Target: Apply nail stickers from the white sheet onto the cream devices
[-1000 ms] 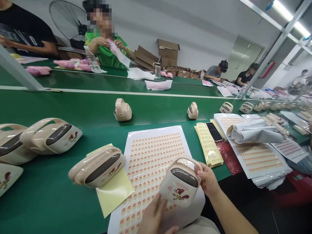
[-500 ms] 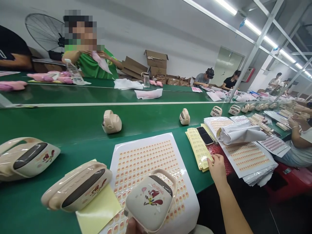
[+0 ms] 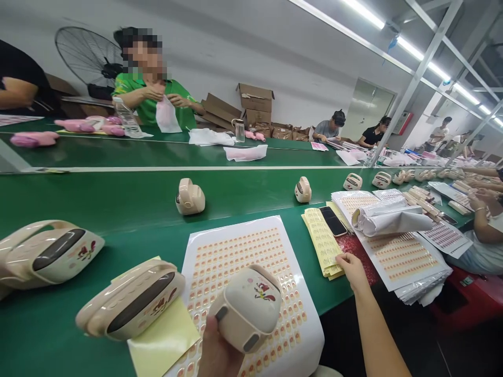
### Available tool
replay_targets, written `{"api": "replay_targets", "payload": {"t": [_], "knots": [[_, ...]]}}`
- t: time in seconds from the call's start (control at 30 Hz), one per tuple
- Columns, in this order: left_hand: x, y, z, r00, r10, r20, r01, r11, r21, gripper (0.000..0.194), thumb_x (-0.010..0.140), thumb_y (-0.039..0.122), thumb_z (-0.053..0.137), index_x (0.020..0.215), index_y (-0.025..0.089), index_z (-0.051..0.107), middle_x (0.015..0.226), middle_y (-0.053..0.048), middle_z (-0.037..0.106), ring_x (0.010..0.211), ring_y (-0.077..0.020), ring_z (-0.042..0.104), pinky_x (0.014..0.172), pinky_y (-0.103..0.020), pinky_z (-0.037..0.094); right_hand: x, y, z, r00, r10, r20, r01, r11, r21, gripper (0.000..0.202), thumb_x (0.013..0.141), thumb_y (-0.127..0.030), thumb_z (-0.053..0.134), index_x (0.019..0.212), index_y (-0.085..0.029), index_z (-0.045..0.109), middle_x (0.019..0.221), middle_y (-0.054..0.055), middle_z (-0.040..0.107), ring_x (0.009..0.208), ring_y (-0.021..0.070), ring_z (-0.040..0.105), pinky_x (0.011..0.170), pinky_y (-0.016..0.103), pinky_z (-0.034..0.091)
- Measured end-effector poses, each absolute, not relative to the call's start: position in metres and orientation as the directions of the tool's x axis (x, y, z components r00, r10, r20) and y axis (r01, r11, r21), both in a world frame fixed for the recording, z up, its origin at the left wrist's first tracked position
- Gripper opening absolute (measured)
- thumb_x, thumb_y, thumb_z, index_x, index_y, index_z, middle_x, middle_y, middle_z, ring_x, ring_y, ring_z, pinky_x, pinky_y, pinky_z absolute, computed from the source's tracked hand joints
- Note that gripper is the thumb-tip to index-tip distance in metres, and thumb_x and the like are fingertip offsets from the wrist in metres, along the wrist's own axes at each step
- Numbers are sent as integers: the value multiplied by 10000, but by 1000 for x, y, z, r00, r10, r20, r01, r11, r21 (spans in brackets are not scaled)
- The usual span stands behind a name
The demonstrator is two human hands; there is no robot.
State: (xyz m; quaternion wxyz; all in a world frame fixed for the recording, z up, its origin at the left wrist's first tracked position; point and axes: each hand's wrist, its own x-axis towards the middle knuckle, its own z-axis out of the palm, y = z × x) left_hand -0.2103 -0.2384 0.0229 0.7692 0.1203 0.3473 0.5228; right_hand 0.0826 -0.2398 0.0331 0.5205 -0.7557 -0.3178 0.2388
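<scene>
My left hand [image 3: 220, 348] is wrapped round a cream device [image 3: 251, 306] with a red cartoon print, tilted so its base with two dark pads shows. Beneath it lies a white sheet [image 3: 239, 243] of small orange stickers. At the edge of the yellow label sheets [image 3: 320, 238], my right hand [image 3: 351, 269] has its thumb and fingertips pinched on a corner. A second cream device [image 3: 131, 301] rests on a pale yellow paper [image 3: 165, 340], and a third [image 3: 55, 254] sits at the far left.
Cream devices [image 3: 190, 197] stand along the green belt [image 3: 118, 196]. Right of my right hand are a black phone [image 3: 333, 221], stacked sticker sheets [image 3: 404, 259] and a white roll [image 3: 393, 220]. A co-worker in green [image 3: 143, 107] handles a pink-white piece opposite.
The device in my left hand has turned from its printed face to show its base, and its handle has tipped away. The co-worker opposite has lowered the pink-white piece.
</scene>
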Motion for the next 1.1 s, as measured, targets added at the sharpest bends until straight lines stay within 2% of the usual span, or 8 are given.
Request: {"api": "replay_targets", "payload": {"t": [0.17, 0.3, 0.4, 0.57, 0.73, 0.93, 1.03, 1.1], "knots": [[-192, -231, 41, 74, 918, -389, -625, 347, 699, 697, 533, 568, 725, 1140, 263, 565, 976, -23, 697, 991, -270, 579, 683, -285, 524, 46, -244, 55, 610, 792, -35, 125, -141, -982, 287, 556, -468, 591, 570, -185, 543, 645, 27, 578, 600, 158, 520, 569, 283, 435], [-184, -226, 42, 85, 912, -400, -572, 373, 730, 643, 577, 531, 720, 1139, 279, 535, 890, 3, 653, 779, -187, 600, 528, -218, 465, -16, -248, 73, 253, 965, 66, 106, 40, -994, 218, 600, -397, 660, 594, -191, 589, 746, 20, 563, 685, 148, 512, 612, 261, 429], [-182, -225, 41, 88, 916, -391, -560, 370, 741, 594, 610, 512, 704, 1124, 272, 529, 883, -13, 640, 713, -178, 592, 502, -219, 441, -48, -245, 82, 58, 995, 86, 163, 76, -984, 164, 650, -347, 660, 602, -201, 603, 736, 4, 505, 670, 136, 483, 606, 259, 422], [-182, -225, 45, 62, 921, -384, -561, 350, 750, 583, 596, 515, 712, 1092, 275, 523, 974, -39, 615, 773, -200, 586, 539, -246, 462, -55, -238, 82, 55, 997, 55, 232, 41, -972, 176, 677, -346, 631, 600, -196, 584, 738, -3, 442, 657, 135, 465, 624, 280, 438], [-183, -224, 46, 85, 917, -391, -559, 368, 743, 581, 602, 536, 700, 1087, 278, 513, 925, -32, 619, 778, -201, 577, 551, -255, 469, -56, -238, 77, 48, 996, 74, 314, 55, -948, 148, 715, -287, 592, 606, -194, 556, 746, 4, 421, 664, 144, 459, 627, 296, 451], [-179, -223, 40, 71, 904, -423, -573, 384, 724, 529, 615, 513, 706, 1053, 268, 536, 844, 3, 629, 707, -162, 590, 529, -230, 469, -70, -249, 66, 60, 899, 435, 525, 342, -779, 119, 784, -223, 525, 668, -195, 532, 811, 50, 440, 748, 181, 484, 654, 327, 462], [-179, -222, 39, 88, 888, -452, -625, 403, 668, 458, 658, 516, 670, 1008, 236, 580, 795, -5, 655, 727, -184, 626, 577, -259, 500, -55, -250, 64, 27, 887, 461, 458, 399, -794, 122, 811, -283, 510, 720, -205, 535, 838, 57, 470, 798, 186, 513, 688, 323, 477], [-182, -221, 38, 121, 872, -475, -687, 419, 594, 419, 722, 514, 606, 1032, 232, 597, 826, -27, 690, 795, -221, 649, 647, -307, 523, -29, -246, 60, 165, 882, 442, 520, 304, -799, 164, 816, -346, 484, 733, -211, 527, 847, 53, 491, 827, 190, 531, 725, 330, 479]]}}
